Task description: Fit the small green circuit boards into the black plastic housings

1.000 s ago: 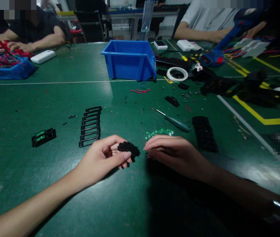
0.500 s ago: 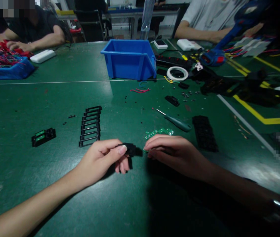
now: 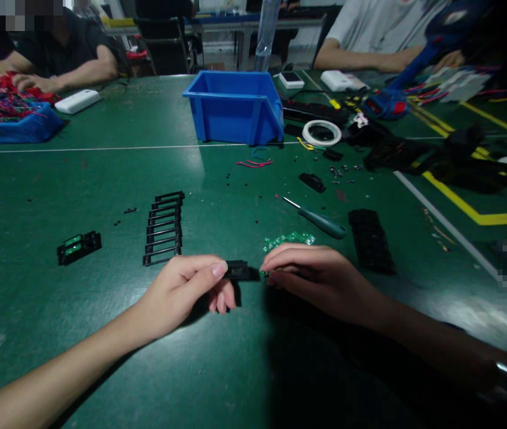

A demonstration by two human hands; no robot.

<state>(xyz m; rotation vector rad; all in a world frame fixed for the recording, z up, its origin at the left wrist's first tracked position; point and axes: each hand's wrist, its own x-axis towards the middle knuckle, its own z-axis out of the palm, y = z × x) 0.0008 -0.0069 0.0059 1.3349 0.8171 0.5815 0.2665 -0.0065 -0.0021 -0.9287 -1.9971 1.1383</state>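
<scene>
Between thumb and fingers, my left hand [image 3: 202,280] grips a small black plastic housing [image 3: 239,270] just above the table. Close to its right end, my right hand [image 3: 311,271] pinches a tiny green circuit board [image 3: 263,273], mostly hidden by the fingertips. Behind the right hand lies a cluster of small green boards [image 3: 289,239]. A row of black plastic frames [image 3: 164,229] sits beyond my left hand. Farther left is a black housing with green boards in it [image 3: 78,247]. To the right lies a block of black parts [image 3: 372,241].
A green-handled screwdriver [image 3: 322,223], a black part [image 3: 312,182], and loose screws [image 3: 340,173] lie ahead. Behind them stand a blue bin [image 3: 235,113] and a tape roll [image 3: 321,133]. A blue power tool [image 3: 387,104] is at right. Two people sit across the table.
The black housing has turned slightly in my left hand, so more of its long face shows. My right hand has stayed almost still.
</scene>
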